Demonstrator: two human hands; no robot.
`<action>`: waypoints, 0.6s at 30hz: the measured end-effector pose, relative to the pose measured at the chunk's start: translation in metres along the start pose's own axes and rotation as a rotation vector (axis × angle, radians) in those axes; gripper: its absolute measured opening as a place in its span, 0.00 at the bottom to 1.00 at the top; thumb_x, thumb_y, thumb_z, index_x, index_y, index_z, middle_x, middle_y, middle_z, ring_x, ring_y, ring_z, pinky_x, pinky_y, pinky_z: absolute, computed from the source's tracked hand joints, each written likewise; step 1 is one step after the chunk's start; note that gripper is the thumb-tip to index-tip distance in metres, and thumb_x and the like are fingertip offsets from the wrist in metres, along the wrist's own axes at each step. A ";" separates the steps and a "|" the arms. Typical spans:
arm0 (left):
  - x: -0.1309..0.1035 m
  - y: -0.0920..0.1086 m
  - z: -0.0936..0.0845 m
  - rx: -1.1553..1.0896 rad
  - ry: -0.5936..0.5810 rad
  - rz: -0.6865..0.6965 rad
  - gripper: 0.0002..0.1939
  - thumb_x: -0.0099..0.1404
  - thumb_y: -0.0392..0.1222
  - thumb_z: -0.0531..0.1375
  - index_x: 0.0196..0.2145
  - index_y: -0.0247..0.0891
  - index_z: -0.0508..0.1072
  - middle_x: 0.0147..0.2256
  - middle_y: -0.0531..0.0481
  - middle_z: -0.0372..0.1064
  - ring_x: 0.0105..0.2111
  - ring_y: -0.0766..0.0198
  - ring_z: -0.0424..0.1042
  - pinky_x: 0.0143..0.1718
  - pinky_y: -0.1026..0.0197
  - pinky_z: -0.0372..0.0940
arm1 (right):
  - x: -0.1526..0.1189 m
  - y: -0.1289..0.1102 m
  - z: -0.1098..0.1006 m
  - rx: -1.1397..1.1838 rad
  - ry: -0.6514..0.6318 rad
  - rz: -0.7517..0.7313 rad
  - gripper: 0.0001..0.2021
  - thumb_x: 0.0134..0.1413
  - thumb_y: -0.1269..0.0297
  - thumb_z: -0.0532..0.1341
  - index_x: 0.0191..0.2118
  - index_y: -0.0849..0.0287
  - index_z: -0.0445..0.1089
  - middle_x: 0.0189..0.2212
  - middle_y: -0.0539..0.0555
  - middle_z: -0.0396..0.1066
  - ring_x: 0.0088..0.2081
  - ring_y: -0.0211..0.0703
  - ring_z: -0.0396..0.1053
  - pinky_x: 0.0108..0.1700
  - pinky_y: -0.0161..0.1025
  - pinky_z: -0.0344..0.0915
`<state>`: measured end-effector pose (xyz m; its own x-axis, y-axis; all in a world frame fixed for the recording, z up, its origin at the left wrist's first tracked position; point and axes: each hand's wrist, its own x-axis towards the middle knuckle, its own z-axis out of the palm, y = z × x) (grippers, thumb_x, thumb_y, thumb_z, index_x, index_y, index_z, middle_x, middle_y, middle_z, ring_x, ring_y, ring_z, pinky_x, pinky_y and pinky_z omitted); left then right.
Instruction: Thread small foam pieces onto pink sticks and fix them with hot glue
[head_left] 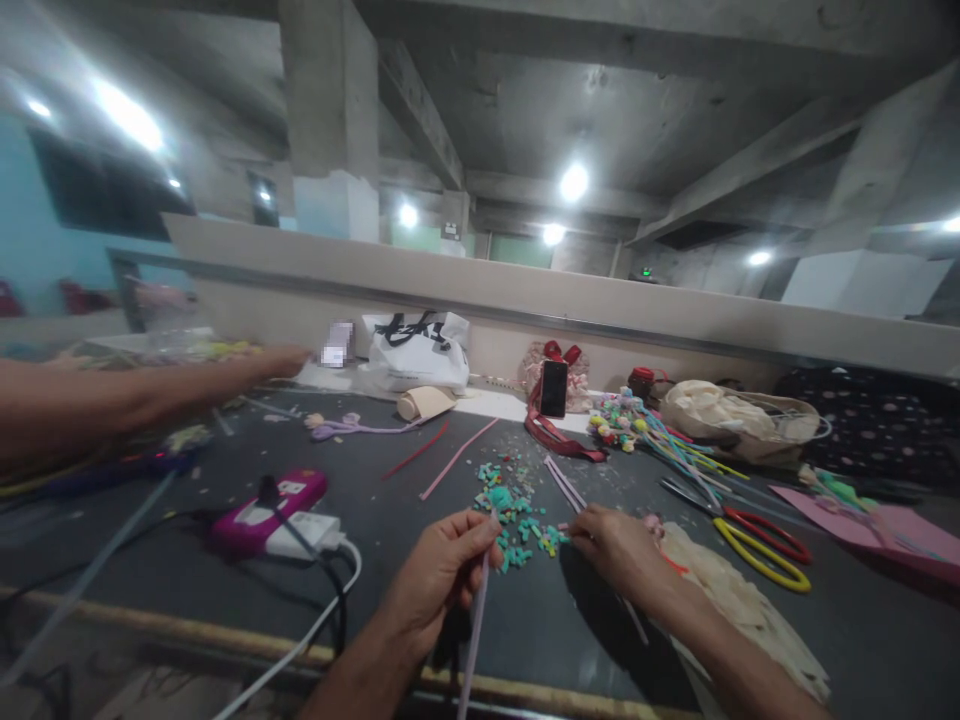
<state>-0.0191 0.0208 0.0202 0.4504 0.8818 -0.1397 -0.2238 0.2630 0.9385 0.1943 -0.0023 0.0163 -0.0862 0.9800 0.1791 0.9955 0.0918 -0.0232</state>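
My left hand (pixel 442 565) pinches a pale lilac pipe cleaner (pixel 478 630) that hangs down past the table's front edge. Right behind those fingertips shows a rounded teal piece (pixel 499 497); I cannot tell if it is fixed to the stem or lies in the pile. Small teal cut bits (pixel 517 555) are scattered between my hands. My right hand (pixel 619 545) rests low over the table with curled fingers, across more lilac pipe cleaners (pixel 564 482). A tiny pinkish bit shows by its fingertips; what they grip is hidden.
Scissors (pixel 761 545) with red and yellow handles and finished colourful stems (pixel 626 415) lie right. A magenta power strip (pixel 274 510) with cables is left. A phone (pixel 554 388) stands behind. Another person's arm (pixel 150 400) reaches in from the left.
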 end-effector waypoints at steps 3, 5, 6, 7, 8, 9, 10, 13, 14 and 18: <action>-0.002 0.000 0.002 0.010 0.000 0.026 0.14 0.48 0.48 0.58 0.17 0.34 0.64 0.10 0.59 0.58 0.09 0.79 0.52 0.09 0.75 0.43 | 0.009 -0.004 0.008 -0.013 -0.010 -0.002 0.08 0.47 0.67 0.52 0.28 0.58 0.68 0.30 0.54 0.70 0.29 0.42 0.67 0.29 0.33 0.54; -0.002 0.001 0.002 0.006 0.000 0.039 0.14 0.48 0.49 0.58 0.18 0.34 0.64 0.12 0.58 0.59 0.09 0.79 0.52 0.09 0.75 0.43 | 0.011 -0.007 0.012 -0.009 -0.008 0.004 0.08 0.47 0.69 0.51 0.28 0.60 0.68 0.30 0.57 0.70 0.29 0.43 0.67 0.28 0.33 0.53; -0.002 0.001 0.001 0.004 -0.006 0.036 0.14 0.47 0.49 0.58 0.18 0.34 0.64 0.12 0.58 0.60 0.09 0.79 0.52 0.09 0.75 0.43 | 0.012 -0.008 0.013 0.000 -0.005 0.011 0.09 0.47 0.70 0.51 0.28 0.61 0.67 0.30 0.58 0.69 0.28 0.43 0.67 0.27 0.34 0.53; -0.001 0.001 0.000 0.002 -0.017 0.028 0.14 0.47 0.49 0.58 0.18 0.34 0.64 0.13 0.58 0.61 0.09 0.79 0.53 0.09 0.75 0.43 | 0.012 -0.009 0.014 0.015 0.001 0.018 0.09 0.47 0.70 0.50 0.27 0.62 0.67 0.29 0.58 0.69 0.27 0.43 0.67 0.26 0.33 0.53; 0.000 0.001 -0.001 0.002 -0.029 0.019 0.14 0.47 0.49 0.59 0.18 0.34 0.64 0.14 0.58 0.62 0.09 0.79 0.53 0.09 0.75 0.44 | 0.012 -0.009 0.014 0.037 0.009 0.025 0.09 0.47 0.71 0.50 0.27 0.62 0.66 0.28 0.59 0.69 0.27 0.43 0.67 0.26 0.33 0.52; 0.001 0.000 -0.002 0.002 -0.042 0.011 0.14 0.47 0.49 0.59 0.18 0.34 0.64 0.14 0.58 0.62 0.09 0.79 0.53 0.09 0.74 0.44 | 0.012 -0.008 0.014 0.066 0.021 0.032 0.09 0.47 0.71 0.49 0.27 0.62 0.66 0.26 0.58 0.69 0.26 0.42 0.66 0.26 0.33 0.52; 0.001 -0.001 -0.003 0.003 -0.055 0.007 0.14 0.47 0.49 0.59 0.19 0.34 0.64 0.14 0.57 0.62 0.09 0.79 0.53 0.09 0.74 0.45 | 0.012 -0.008 0.013 0.104 0.033 0.037 0.08 0.46 0.72 0.49 0.27 0.62 0.65 0.25 0.57 0.69 0.26 0.41 0.66 0.25 0.33 0.52; 0.002 -0.004 -0.003 0.012 -0.084 0.016 0.14 0.47 0.49 0.58 0.19 0.33 0.64 0.14 0.58 0.62 0.09 0.79 0.53 0.10 0.74 0.45 | 0.012 -0.004 0.010 0.264 0.068 0.041 0.07 0.44 0.73 0.49 0.25 0.61 0.63 0.21 0.52 0.66 0.24 0.38 0.63 0.25 0.32 0.52; 0.002 -0.005 -0.003 0.014 -0.084 0.021 0.14 0.48 0.49 0.58 0.19 0.33 0.65 0.14 0.58 0.61 0.09 0.79 0.52 0.09 0.74 0.44 | 0.012 -0.003 0.009 0.328 0.074 0.041 0.06 0.43 0.73 0.50 0.25 0.60 0.62 0.19 0.50 0.65 0.23 0.37 0.62 0.25 0.31 0.52; 0.004 -0.011 0.001 0.013 -0.089 0.011 0.15 0.48 0.50 0.57 0.18 0.33 0.64 0.12 0.58 0.59 0.08 0.79 0.51 0.09 0.74 0.43 | 0.010 -0.004 0.006 0.606 0.059 0.052 0.04 0.41 0.71 0.51 0.25 0.60 0.61 0.17 0.46 0.60 0.20 0.33 0.59 0.23 0.29 0.54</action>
<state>-0.0140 0.0213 0.0100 0.5233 0.8460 -0.1017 -0.2180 0.2483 0.9438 0.1888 0.0084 0.0119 -0.0185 0.9762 0.2163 0.7974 0.1449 -0.5857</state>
